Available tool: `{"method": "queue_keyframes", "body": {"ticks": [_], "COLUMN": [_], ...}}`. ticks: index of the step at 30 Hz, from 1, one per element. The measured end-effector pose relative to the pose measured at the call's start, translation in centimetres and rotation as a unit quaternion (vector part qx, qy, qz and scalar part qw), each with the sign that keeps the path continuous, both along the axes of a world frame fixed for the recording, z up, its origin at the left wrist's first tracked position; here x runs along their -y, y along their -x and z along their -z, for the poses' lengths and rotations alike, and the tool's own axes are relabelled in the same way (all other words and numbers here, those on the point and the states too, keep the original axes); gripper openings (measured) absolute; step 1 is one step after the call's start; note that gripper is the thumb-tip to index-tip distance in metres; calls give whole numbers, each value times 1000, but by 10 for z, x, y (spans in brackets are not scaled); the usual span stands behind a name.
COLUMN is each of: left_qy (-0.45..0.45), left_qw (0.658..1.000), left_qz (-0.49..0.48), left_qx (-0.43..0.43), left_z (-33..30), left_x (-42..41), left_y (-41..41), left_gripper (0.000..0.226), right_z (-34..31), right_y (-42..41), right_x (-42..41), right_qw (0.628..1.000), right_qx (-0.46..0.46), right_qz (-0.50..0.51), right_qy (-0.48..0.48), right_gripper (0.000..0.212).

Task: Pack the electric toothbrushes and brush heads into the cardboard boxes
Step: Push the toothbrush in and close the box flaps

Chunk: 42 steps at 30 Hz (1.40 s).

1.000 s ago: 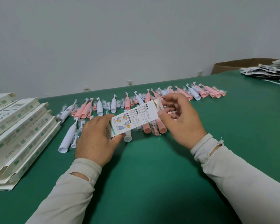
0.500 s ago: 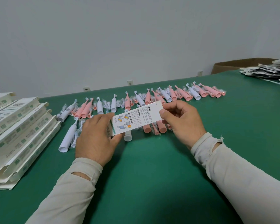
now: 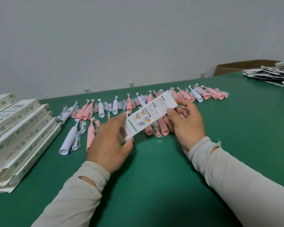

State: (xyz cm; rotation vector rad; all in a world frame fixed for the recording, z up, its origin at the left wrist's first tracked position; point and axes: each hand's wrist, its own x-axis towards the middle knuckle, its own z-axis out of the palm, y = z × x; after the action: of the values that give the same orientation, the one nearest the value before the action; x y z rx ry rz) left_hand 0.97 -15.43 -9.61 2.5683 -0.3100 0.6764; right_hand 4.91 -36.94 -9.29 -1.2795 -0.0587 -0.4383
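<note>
A stack of flat white cartons (image 3: 18,131) is seen far to the left of the left hand (image 3: 108,141), on the green worktop (image 3: 154,177). A white toothbrush (image 3: 69,138) lies just left of that hand. The lower end of a printed cardboard box (image 3: 150,115) is gripped by the left hand, and its upper end is pinched by the right hand (image 3: 186,123). Beyond both hands, pink and white toothbrushes (image 3: 154,102) are spread in a row. Dark packets (image 3: 272,74) are piled well right of the right hand.
</note>
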Motion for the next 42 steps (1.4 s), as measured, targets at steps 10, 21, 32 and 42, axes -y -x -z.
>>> {"method": "queue_keyframes", "body": {"ticks": [10,21,32,42], "left_qy": [-10,54,44,56], "left_qw": [989,972,980,981], "left_qz": [97,203,185,182], "left_qx": [113,107,58,41], "left_z": [2,4,8,7], "left_x": [35,47,33,33], "left_y": [6,12,8,10], "left_gripper": [67,69,30,27], "right_z": [-8,-39,-3,-6], "right_y": [29,22,20,18], "right_x": [-58,60,183,190], "right_qw": [992,962,670,643], "right_qx": [-117,-150,-396,-403], "right_qz": [-21,206,365,337], "right_qy": [37,96,511,557], "right_gripper": [57,50,65,45]}}
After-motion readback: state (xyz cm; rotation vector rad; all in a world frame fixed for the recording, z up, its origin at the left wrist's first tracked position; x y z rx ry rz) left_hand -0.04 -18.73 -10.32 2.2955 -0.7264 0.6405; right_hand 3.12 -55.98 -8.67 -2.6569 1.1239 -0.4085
